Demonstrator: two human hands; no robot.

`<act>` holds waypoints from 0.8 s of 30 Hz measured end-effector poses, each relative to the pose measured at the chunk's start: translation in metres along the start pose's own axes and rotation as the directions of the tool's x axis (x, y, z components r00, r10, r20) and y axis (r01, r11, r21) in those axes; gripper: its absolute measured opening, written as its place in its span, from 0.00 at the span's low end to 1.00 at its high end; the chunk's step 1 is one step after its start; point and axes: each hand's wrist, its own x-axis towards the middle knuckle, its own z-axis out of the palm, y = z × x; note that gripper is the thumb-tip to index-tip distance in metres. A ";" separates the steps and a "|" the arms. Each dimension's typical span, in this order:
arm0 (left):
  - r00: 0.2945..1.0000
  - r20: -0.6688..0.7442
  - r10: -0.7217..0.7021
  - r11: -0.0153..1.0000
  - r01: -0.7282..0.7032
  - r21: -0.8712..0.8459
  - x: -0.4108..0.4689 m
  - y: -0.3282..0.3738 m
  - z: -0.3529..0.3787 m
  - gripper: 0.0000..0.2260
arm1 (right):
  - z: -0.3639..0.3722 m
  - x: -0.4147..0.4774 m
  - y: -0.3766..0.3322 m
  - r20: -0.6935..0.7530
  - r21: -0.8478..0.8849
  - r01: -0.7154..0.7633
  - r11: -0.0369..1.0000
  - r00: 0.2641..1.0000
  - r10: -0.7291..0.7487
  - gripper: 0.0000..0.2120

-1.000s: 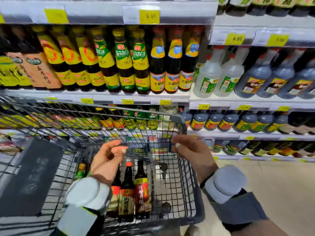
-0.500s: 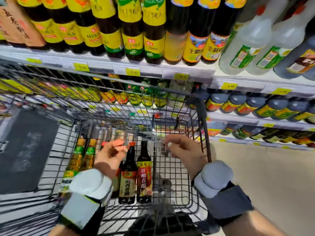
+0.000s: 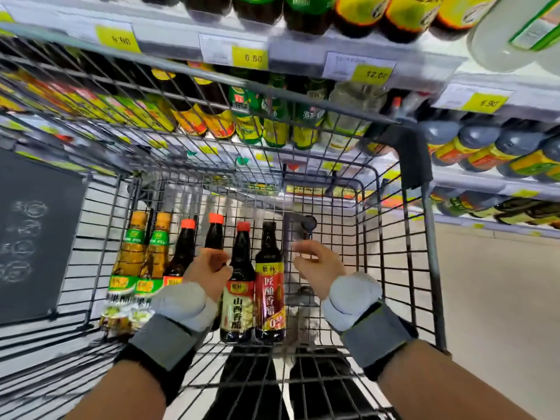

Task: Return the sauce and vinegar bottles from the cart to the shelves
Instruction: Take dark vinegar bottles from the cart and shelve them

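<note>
Several bottles lie side by side in the wire cart [image 3: 394,253]: two amber ones with green labels [image 3: 130,259], a dark one with a red cap [image 3: 183,250], a cream-labelled dark one [image 3: 241,286] and a black-capped one with a red label [image 3: 269,286]. My left hand [image 3: 209,274] grips another dark red-capped bottle [image 3: 214,234] round its shoulder. To the right of the red-labelled bottle my right hand [image 3: 318,268] hovers, its fingers loosely curled and holding nothing.
Behind the cart run the store shelves [image 3: 248,57] with yellow price tags, packed with dark, green-labelled and clear bottles. A dark panel [image 3: 39,237] covers the cart's left side. Grey floor [image 3: 500,298] lies to the right.
The view has dropped down into the cart. My left hand has closed round the red-capped bottle. My right hand has come lower, beside the red-labelled bottle.
</note>
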 end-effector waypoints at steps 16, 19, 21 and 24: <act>0.920 0.384 -0.076 0.581 -0.272 0.767 0.066 -0.065 0.031 0.38 | 0.105 0.067 0.075 -0.047 -0.227 -0.287 0.931 0.958 0.284 0.37; 0.905 0.414 -0.095 0.551 -0.298 0.779 0.066 -0.080 0.032 0.42 | 0.120 0.065 0.079 -0.106 -0.205 -0.342 0.917 0.939 0.326 0.46; 0.903 0.421 -0.083 0.527 -0.319 0.788 0.066 -0.089 0.035 0.44 | 0.119 0.067 0.085 -0.121 -0.203 -0.362 0.910 0.931 0.344 0.41; 0.911 0.405 -0.077 0.536 -0.305 0.787 0.064 -0.100 0.042 0.45 | 0.118 0.076 0.098 -0.138 -0.234 -0.397 0.888 0.917 0.374 0.41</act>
